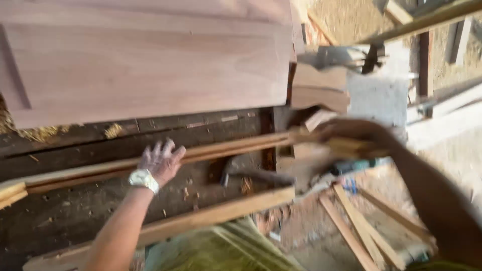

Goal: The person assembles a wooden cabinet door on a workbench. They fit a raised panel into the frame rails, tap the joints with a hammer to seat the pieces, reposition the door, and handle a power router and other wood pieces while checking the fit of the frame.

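My left hand (161, 159), dusted pale and wearing a white wristwatch, rests with fingers spread on long thin wooden strips (221, 148) that lie along a dark workbench (75, 211). My right hand (346, 131) is blurred and closed around the right end of the same strips, past the bench's edge. A large smooth wooden panel (150, 60) lies on the bench just beyond the strips.
A hammer (256, 174) lies on the bench under the strips. A wooden batten (216, 213) runs along the near edge. Offcuts (321, 90) sit at the panel's right end. Loose slats (361, 226) lie on the ground below right.
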